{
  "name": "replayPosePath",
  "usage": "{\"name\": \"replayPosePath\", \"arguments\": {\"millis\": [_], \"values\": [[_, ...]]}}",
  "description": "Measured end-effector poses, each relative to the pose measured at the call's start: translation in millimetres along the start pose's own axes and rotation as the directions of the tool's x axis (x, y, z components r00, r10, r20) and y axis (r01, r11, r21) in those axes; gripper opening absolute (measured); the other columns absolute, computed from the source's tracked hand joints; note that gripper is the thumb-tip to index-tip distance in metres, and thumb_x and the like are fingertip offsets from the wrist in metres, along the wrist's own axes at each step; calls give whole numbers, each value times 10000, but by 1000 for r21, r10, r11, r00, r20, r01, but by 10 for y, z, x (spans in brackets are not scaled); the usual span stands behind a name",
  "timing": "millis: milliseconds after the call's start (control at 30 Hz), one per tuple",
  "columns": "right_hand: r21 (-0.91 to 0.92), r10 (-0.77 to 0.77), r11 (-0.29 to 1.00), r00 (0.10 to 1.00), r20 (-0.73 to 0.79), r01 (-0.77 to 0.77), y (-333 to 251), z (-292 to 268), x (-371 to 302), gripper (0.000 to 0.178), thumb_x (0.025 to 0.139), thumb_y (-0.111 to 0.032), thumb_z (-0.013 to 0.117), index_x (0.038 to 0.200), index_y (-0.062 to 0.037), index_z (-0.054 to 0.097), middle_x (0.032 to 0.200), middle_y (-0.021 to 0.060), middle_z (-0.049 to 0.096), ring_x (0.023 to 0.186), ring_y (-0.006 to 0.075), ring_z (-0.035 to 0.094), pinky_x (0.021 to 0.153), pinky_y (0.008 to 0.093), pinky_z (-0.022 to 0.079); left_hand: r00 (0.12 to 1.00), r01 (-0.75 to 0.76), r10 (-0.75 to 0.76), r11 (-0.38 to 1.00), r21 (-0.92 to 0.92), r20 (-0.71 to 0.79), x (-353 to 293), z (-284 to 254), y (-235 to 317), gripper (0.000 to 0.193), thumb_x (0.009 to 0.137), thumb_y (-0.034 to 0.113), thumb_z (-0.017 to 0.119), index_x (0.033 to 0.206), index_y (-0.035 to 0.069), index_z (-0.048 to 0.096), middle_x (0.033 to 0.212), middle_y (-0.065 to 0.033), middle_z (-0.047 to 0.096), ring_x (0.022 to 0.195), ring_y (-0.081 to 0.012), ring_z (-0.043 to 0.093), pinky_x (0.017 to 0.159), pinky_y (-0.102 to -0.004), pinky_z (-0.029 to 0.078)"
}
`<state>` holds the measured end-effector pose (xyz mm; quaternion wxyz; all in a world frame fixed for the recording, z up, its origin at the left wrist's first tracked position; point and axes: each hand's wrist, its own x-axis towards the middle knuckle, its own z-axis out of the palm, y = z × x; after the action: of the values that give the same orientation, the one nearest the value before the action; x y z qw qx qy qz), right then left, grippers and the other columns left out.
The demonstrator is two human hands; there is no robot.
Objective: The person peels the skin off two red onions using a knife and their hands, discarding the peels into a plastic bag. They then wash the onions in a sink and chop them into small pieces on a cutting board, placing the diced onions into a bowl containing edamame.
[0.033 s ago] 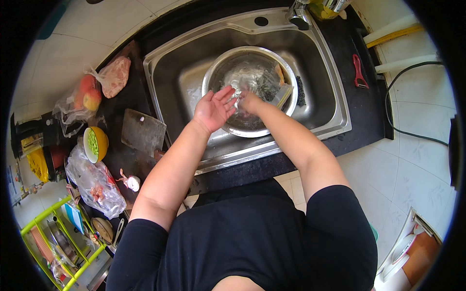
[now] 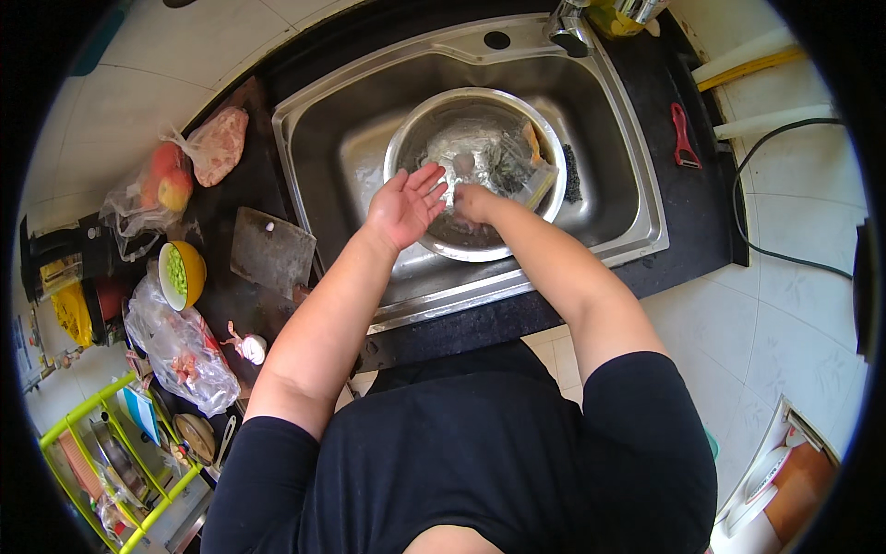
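A round metal basin (image 2: 395, 138) with water in it sits inside the steel sink. My left hand (image 2: 406, 205) is at the basin's near-left rim, palm up, fingers stretched out and holding nothing. My right hand (image 2: 474, 205) reaches down into the basin; its fingers are partly hidden and smeared, so I cannot see whether they hold something. Against the basin's right side lie a clear packet (image 2: 538, 185), an orange-brown piece (image 2: 532, 143) and greyish dark scraps (image 2: 508, 164). A small round greyish shape (image 2: 463, 162) shows in the water, too unclear to name.
The faucet (image 2: 570, 32) stands at the sink's back right corner. A red peeler (image 2: 683, 138) lies on the right counter. On the left are a cleaver-like blade (image 2: 270, 247), a yellow bowl of green pieces (image 2: 189, 275), bagged meat (image 2: 220, 148), bagged fruit (image 2: 169, 175) and a plastic bag (image 2: 171, 337).
My right hand has shifted slightly in the basin. The water's ripples differ, and the round greyish shape now shows. My left hand has hardly moved.
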<state>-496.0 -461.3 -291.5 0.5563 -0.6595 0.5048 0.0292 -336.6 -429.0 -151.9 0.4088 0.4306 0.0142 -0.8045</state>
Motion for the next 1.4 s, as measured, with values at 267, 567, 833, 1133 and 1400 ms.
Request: {"name": "replayPosePath", "arguments": {"millis": [267, 567, 833, 1133, 1400], "values": [[805, 290, 594, 935, -203, -10, -389, 86, -165, 244, 805, -98, 579, 1011, 29, 604, 875, 144, 637, 783, 235, 616, 703, 355, 503, 853, 8, 134, 963, 269, -504, 400, -331, -29, 417, 997, 284, 294, 1320, 39, 396, 1255, -115, 518, 1139, -257, 519, 949, -429, 428], [167, 42, 984, 833, -552, 61, -721, -186, -345, 214, 877, -202, 517, 1006, -50, 593, 921, 197, 632, 903, 369, 597, 803, 415, 468, 936, 54, 52, 956, 288, -348, 317, -88, -83, 331, 970, 295, 376, 1183, 88, 523, 1178, -97, 585, 1125, -260, 510, 981, -428, 372], [-161, -214, 971, 939, -268, 175, -403, -89, -401, 305, 817, -129, 532, 1110, -130, 619, 1100, 161, 603, 1024, 342, 569, 882, 405, 450, 806, -479, 590, 697, 533, -48, -585, 177, 425, 255, 931, 248, 532, 883, 20, 635, 1105, -76, 636, 1042, -152, 545, 936, -307, 383], [-287, -461, 887, 740, -490, 362, -668, -254, -582, 186, 850, -170, 579, 962, -44, 656, 1022, 134, 632, 942, 292, 602, 838, 339, 465, 407, -613, 906, 178, 770, 114, -2418, -915, 897, 233, 933, 148, 515, 1054, -12, 634, 1051, -92, 653, 987, -150, 591, 920, -297, 435], [-193, -478, 869, 669, -570, 456, -1754, 129, -1058, 161, 881, -156, 583, 946, -20, 640, 992, 109, 611, 896, 208, 594, 769, 300, 484, 354, -47, 920, 199, 979, -170, -3131, -2347, 422, 295, 765, 151, 697, 1022, 19, 642, 925, -72, 633, 833, -168, 593, 753, -274, 477]]}}
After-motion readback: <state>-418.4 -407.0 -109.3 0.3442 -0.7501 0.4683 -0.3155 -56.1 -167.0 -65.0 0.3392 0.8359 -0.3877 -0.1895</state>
